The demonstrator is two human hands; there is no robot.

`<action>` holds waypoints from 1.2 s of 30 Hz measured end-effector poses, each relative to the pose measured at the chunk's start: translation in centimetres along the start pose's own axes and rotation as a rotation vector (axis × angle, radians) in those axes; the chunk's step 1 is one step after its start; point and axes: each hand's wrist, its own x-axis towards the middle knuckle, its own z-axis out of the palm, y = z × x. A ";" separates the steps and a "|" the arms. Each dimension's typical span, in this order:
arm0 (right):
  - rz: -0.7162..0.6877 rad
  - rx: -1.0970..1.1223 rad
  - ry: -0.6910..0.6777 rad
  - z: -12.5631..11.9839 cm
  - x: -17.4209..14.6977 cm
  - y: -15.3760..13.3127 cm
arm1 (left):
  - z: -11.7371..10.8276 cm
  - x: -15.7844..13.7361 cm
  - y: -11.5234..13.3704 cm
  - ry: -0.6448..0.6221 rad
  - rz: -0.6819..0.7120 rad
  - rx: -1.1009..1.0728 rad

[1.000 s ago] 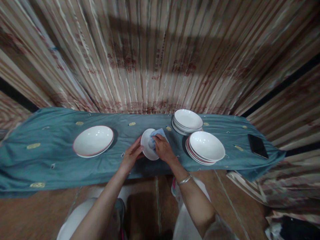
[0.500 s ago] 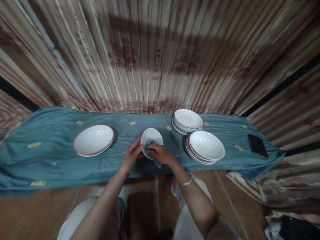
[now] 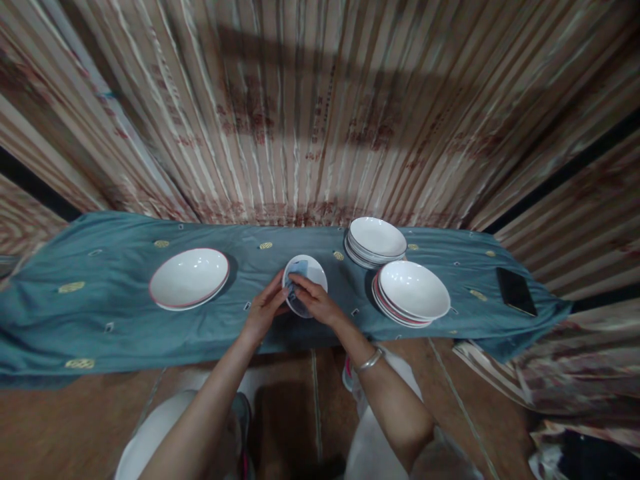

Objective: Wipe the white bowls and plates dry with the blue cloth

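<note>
A small white bowl (image 3: 316, 272) is held above the front part of the cloth-covered table, its opening tilted toward me. My left hand (image 3: 266, 308) grips its left side, thumb at the rim and the other fingers behind the wall. Inside the bowl, my right hand (image 3: 315, 300) presses a blue-grey cloth (image 3: 299, 269) against the inner surface. Part of the cloth is hidden under the fingers.
Left of my hands lie red-rimmed white dishes (image 3: 190, 279). To the right stand a stack of white plates (image 3: 377, 237) and a nearer stack of red-rimmed dishes (image 3: 414, 291). A black phone (image 3: 516, 291) lies near the right end of the patterned tablecloth (image 3: 120, 287). A curtain (image 3: 300, 120) hangs behind.
My right hand has moved slightly up and left inside the bowl with the cloth. The cloth's end, earlier hanging below the rim, now lies inside. My left hand keeps its grip.
</note>
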 end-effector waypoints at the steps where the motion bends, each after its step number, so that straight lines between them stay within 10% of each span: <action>1: -0.007 -0.030 0.004 0.0 0.0 0.1 | 0.0 0.0 0.0 -0.002 0.000 0.001; 20: 0.147 -0.871 -0.135 -1.7 -1.2 -3.4 | -0.1 0.1 -0.3 -0.011 0.006 0.004; 36: 0.070 -0.080 -0.171 -1.8 -1.0 -1.0 | -0.1 0.5 -0.6 0.025 0.009 0.015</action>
